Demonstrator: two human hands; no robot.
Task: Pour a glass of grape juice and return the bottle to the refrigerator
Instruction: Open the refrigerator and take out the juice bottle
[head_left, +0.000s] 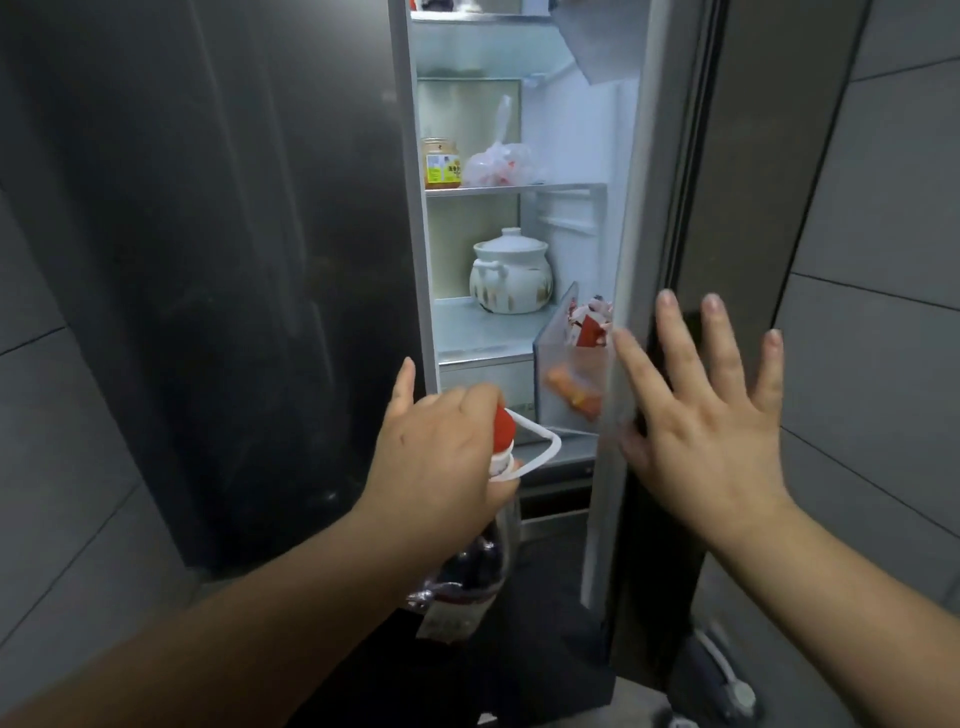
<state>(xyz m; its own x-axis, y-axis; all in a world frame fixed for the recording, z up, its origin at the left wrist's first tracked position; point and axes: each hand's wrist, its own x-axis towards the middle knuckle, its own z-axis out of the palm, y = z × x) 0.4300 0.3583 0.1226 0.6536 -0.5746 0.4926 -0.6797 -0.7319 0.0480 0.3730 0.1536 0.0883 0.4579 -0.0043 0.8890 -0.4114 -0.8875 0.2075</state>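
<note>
My left hand grips the neck of the grape juice bottle, which has a red cap, a white carry loop and dark juice inside. The bottle hangs upright in front of the refrigerator's lower part, below the open compartment. My right hand is spread flat, fingers apart, against the outer face of the right refrigerator door, which stands partly open. The lit interior shows through the gap between the two doors.
Inside, a yellow-labelled jar and a plastic bag sit on an upper shelf, a white ceramic pot on the shelf below. A door bin holds packets. The dark left door is closed. Grey tiled walls flank both sides.
</note>
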